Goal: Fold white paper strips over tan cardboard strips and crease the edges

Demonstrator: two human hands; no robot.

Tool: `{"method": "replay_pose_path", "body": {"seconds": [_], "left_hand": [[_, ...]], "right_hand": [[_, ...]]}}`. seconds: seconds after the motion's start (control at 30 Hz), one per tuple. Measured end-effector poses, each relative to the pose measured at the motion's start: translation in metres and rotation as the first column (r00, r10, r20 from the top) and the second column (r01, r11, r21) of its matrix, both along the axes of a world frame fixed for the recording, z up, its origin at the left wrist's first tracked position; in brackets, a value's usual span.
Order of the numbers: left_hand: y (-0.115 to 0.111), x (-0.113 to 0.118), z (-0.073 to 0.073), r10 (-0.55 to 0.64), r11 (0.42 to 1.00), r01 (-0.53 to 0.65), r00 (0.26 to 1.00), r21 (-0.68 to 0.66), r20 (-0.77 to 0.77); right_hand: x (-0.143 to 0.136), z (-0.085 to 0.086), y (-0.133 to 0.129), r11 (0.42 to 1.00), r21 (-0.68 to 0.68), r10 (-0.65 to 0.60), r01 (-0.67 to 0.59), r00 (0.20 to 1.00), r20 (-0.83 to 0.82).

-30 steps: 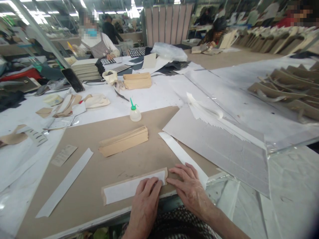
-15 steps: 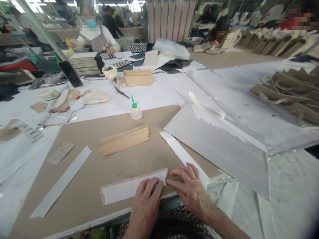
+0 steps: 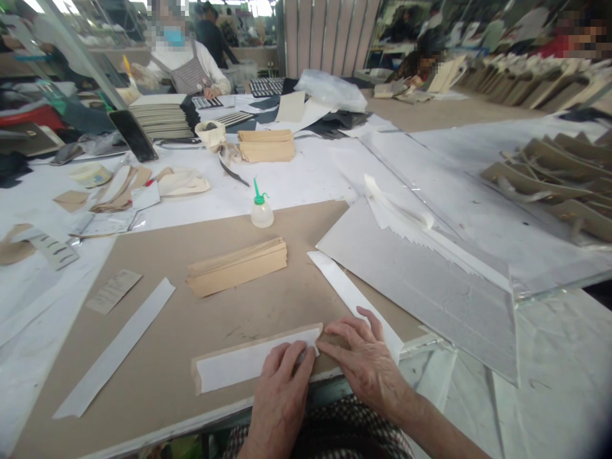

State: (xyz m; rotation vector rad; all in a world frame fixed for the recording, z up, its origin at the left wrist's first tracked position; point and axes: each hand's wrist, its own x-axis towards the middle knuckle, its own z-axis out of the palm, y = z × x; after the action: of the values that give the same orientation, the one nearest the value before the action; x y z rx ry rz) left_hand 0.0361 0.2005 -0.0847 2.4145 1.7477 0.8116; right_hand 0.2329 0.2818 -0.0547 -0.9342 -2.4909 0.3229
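Note:
A white strip [image 3: 234, 368] lies on a slightly larger tan strip [image 3: 195, 376], whose border shows along its top and left. My left hand [image 3: 282, 389] rests bent fingers on the right part of the white strip, pressing it to the board without gripping. At the strips' right end is my right hand [image 3: 368, 357], its thumb and fingers apart and the tips touching the corner. Behind the right hand lies another long white strip [image 3: 329, 274]. A stack of tan strips [image 3: 239, 268] sits farther up the board.
The brown board [image 3: 157, 338] also carries a white strip [image 3: 117, 347], a small card [image 3: 115, 291] and a green-capped bottle [image 3: 262, 213]. At right, a grey panel [image 3: 421, 287] holds white strips and overhangs the table edge. A phone [image 3: 134, 136] leans at the back; a masked co-worker [image 3: 189, 70] sits opposite.
Both hands stay almost where they were, with the right fingertips shifting very slightly at the strip's end. The view has tilted a little.

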Motion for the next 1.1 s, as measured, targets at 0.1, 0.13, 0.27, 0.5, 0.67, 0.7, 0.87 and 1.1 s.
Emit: {"method": "replay_pose_path", "body": {"seconds": [0.1, 0.13, 0.27, 0.5, 0.67, 0.7, 0.87, 1.1], "left_hand": [[0.001, 0.0, 0.001, 0.004, 1.0, -0.004, 1.0, 0.008, -0.016], [0.001, 0.0, 0.001, 0.004, 1.0, -0.004, 1.0, 0.012, -0.02], [-0.001, 0.002, 0.001, 0.007, 1.0, -0.006, 1.0, 0.024, -0.02], [-0.007, 0.01, 0.002, 0.038, 0.996, -0.038, 0.999, 0.078, -0.001], [-0.01, 0.014, 0.003, 0.057, 0.994, -0.054, 0.998, 0.093, -0.034], [-0.011, 0.015, 0.003, 0.059, 0.994, -0.055, 0.998, 0.091, -0.036], [-0.012, 0.015, 0.001, 0.07, 0.995, -0.068, 0.997, 0.077, -0.03], [-0.011, 0.015, -0.001, 0.071, 0.994, -0.071, 0.997, 0.085, 0.0]], "right_hand": [[-0.001, 0.0, -0.001, 0.999, 0.03, 0.013, -0.016, 0.996, 0.086], [-0.002, 0.001, -0.002, 0.999, 0.044, 0.021, -0.027, 0.993, 0.12], [-0.008, 0.004, -0.008, 0.989, 0.13, 0.038, -0.073, 0.966, 0.256], [-0.011, 0.004, -0.007, 0.989, 0.114, 0.064, -0.098, 0.962, 0.266], [-0.009, 0.006, 0.005, 0.999, -0.039, 0.038, -0.037, 0.999, 0.03], [-0.009, 0.007, 0.006, 0.998, -0.049, 0.027, -0.028, 1.0, -0.012], [-0.009, 0.01, 0.003, 0.995, -0.062, 0.07, -0.072, 0.997, -0.046], [-0.008, 0.006, -0.001, 0.993, -0.055, 0.101, -0.1, 0.995, 0.017]]}}
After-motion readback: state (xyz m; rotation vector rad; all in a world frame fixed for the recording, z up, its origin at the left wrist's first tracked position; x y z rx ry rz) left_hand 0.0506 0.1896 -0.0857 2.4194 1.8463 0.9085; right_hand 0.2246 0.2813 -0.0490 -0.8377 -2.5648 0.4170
